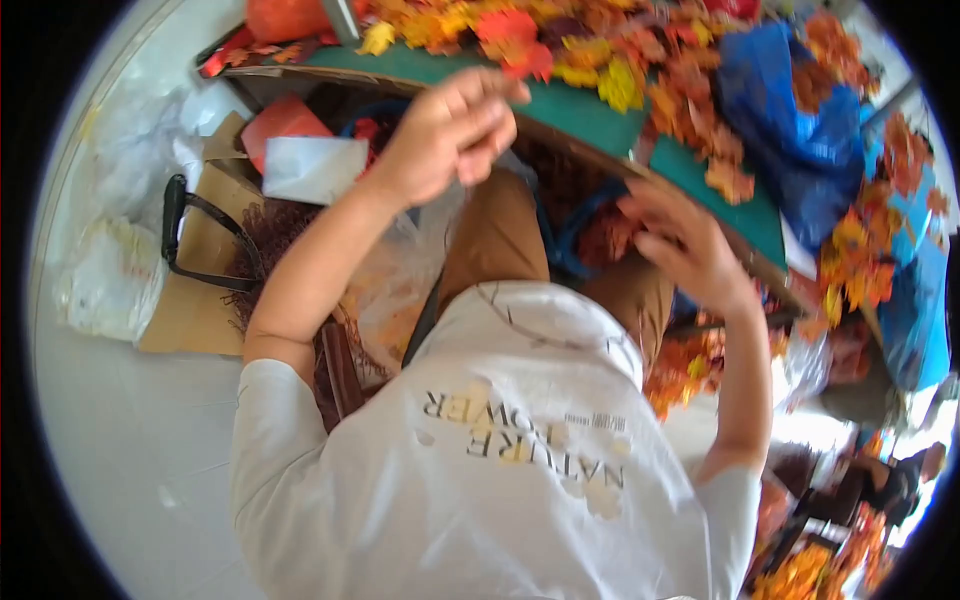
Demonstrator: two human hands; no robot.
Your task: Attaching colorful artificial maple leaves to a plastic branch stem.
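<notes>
Autumn leaves [515, 42] along a green counter [590, 112]

They spread across the top of the frame. At upper centre, the left hand [450, 135] has half-curled fingers; right of centre, the right hand [692, 245] has loosely bent ones near a blue tub [562, 240] of dark red leaves [608, 235]. Whether either grips anything, I cannot tell.

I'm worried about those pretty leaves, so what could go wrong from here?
The left hand is close to the red leaf on the green tabletop, so a quick sweep might crumple it or push it away. The right hand looks close to the table's front edge, so it could bump there. And the looped black strap at the left might snag something.
</notes>
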